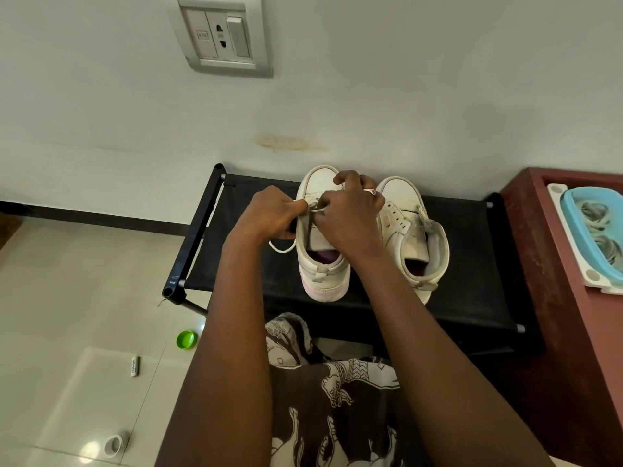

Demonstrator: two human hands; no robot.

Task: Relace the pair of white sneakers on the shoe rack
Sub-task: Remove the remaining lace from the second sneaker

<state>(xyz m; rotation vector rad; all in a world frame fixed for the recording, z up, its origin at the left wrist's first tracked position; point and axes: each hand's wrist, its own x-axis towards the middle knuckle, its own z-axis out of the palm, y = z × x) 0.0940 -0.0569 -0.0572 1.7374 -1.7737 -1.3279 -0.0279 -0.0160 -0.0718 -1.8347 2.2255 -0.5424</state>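
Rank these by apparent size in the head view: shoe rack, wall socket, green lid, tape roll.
1. shoe rack
2. wall socket
3. green lid and tape roll: they look about alike, so not ranked.

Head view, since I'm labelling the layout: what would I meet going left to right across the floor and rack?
Tape roll → white tube → green cap → left rail of the shoe rack → sneaker being laced → second sneaker → maroon cabinet → blue tub. The hands overlap the sneakers, so they are left out.
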